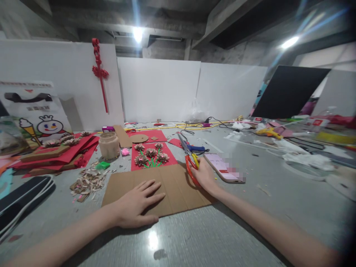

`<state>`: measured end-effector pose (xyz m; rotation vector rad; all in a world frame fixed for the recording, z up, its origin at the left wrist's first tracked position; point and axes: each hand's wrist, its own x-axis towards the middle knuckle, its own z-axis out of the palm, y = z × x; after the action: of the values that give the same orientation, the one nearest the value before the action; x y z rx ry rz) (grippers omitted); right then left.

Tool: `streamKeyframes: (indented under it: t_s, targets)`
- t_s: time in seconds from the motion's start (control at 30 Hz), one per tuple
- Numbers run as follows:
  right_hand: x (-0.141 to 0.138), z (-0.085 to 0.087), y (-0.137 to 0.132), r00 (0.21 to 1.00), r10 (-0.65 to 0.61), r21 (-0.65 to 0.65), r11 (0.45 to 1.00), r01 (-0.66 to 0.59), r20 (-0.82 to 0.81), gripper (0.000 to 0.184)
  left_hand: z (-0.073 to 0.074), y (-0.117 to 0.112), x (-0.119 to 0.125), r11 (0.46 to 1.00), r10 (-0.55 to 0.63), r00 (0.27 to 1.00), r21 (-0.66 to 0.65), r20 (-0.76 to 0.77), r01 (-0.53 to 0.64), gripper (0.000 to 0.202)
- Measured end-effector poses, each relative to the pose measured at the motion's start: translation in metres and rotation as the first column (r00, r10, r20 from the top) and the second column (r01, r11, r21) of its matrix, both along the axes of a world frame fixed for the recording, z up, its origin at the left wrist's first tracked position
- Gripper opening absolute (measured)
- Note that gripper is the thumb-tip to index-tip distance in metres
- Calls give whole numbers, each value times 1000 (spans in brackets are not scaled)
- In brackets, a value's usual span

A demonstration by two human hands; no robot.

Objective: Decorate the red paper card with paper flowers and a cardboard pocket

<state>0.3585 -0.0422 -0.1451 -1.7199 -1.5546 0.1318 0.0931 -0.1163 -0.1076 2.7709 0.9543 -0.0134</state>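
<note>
My left hand [136,205] lies flat on a brown cardboard sheet [175,193], its fingers spread. Above the sheet's right end, my right hand [205,172] is closed on a pair of scissors [189,150] with red and yellow handles, the blades pointing away from me. Just behind the sheet is a red card [136,152] bearing several layered paper flowers [151,152] with green stems. A blue-handled tool [198,148], partly hidden by the scissors, lies beyond my right hand. To the right of that hand rests a phone [224,167] with its screen lit.
Cardboard scraps [89,181] are heaped left of the sheet, near a glass jar [109,145] and a green piece [102,165]. Red cards [63,154] are stacked farther left, behind a dark object with a white cable [27,198]. A yellow glue gun [269,132] lies back right.
</note>
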Motion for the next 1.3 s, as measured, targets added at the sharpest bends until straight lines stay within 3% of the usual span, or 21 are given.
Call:
streamKeyframes:
  t_s: [0.3,0.9,0.97,1.03,1.13,1.2,1.3]
  targets:
    - [-4,0,-3,993,-4,-70,997,12,116,28,-1,-1,-1,1000,-6,999,10,38,5,63]
    - [-5,-4,1,969,-16,-50,998,30,245,25,-3,-1,0,1000,-12,999,-4,46,12,59]
    - [-5,-2,0,965,-11,-53,998,26,261,25,-5,1,1,997,67,992,16,111,-69,49]
    - [-6,-1,0,963,-15,-50,998,30,270,25,-6,6,1,964,233,954,84,186,-252,41]
    - [-6,-1,-1,964,-12,-44,999,24,266,26,-3,18,-6,828,467,868,263,168,-496,34]
    - [-6,-1,-1,964,-4,-43,999,16,266,26,0,25,-12,768,541,837,354,89,-534,32]
    - [-7,-1,-2,960,-5,-53,998,20,279,26,1,31,-16,755,563,826,389,29,-528,31]
